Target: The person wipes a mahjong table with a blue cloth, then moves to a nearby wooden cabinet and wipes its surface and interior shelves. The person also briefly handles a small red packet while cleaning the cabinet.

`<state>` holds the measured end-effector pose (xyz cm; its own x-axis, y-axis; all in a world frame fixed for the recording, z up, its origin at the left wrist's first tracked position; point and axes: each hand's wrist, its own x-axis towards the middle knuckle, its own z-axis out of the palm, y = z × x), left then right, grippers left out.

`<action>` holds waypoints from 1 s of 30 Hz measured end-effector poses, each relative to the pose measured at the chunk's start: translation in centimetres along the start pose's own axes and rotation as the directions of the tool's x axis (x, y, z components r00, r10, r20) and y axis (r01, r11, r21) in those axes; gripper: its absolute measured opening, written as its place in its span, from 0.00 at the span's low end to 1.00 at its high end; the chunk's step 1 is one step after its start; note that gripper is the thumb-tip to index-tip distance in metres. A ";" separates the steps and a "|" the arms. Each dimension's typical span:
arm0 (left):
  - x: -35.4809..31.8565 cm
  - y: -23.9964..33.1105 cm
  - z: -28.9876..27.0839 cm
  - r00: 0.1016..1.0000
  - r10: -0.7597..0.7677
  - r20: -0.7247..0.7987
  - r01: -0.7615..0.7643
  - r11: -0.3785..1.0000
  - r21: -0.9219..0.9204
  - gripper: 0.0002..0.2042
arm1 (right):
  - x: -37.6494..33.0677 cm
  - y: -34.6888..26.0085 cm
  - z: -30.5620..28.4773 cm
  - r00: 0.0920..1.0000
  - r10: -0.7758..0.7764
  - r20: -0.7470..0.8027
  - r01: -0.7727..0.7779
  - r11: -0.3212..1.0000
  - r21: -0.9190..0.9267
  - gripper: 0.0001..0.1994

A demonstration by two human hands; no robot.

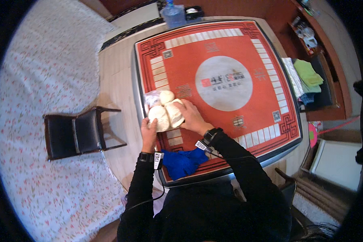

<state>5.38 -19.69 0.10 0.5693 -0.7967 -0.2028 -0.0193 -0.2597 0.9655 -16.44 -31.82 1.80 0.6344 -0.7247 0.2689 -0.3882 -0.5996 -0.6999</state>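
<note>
Three cream-white, rounded bundles, perhaps rolled cloth, sit close together at the table's left edge; the frame does not settle their kind. My left hand (pixel 149 135) grips the near left bundle (pixel 159 116) from its lower left side, thumb against it. Over the near right bundle (pixel 174 117) my right hand (pixel 191 117) curves its fingers, pressing it from the right. Behind these two rests a smaller round bundle (pixel 166 97), which neither hand touches. Beside it lies a clear, crumpled plastic bag (pixel 152 98). A blue cloth (pixel 183 163) lies crumpled on the table between my forearms.
The square table (pixel 226 121) has a red patterned top and a dark raised rim. A black chair (pixel 86 132) stands to its left, near a flowered cover (pixel 52 80). Beyond the far edge is a large water bottle (pixel 173 16). Folded green cloths (pixel 308 74) lie at the right.
</note>
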 end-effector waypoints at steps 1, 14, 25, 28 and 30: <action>0.4 -0.3 -0.2 1.000 0.021 0.007 -0.021 0.999 -0.024 0.14 | 0.1 0.1 -0.1 1.000 0.003 0.019 -0.002 0.999 -0.037 0.47; 0.6 -3.7 -2.7 0.941 0.297 0.163 -0.338 0.783 0.522 0.24 | -5.2 -0.4 -1.0 0.983 0.185 0.017 -0.185 0.982 0.039 0.54; 0.3 -4.3 -2.0 0.949 0.311 0.053 -0.305 0.861 0.408 0.30 | -5.0 -0.3 -1.4 0.973 0.208 -0.097 -0.193 0.970 0.148 0.45; -0.8 -3.5 -1.7 0.947 0.321 -0.014 -0.305 0.910 0.280 0.31 | -7.6 -2.7 -1.7 0.981 0.110 -0.159 -0.087 0.986 0.143 0.44; -2.5 -2.4 -1.2 0.918 0.378 -0.124 -0.264 0.812 0.520 0.30 | -10.6 -5.6 -0.8 0.998 0.041 -0.039 -0.036 0.992 0.118 0.44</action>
<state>5.02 -16.41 -1.48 0.6168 -0.7617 0.1986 -0.5936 -0.2844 0.7528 -21.51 -21.07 3.40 0.5913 -0.7615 0.2654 -0.3295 -0.5285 -0.7824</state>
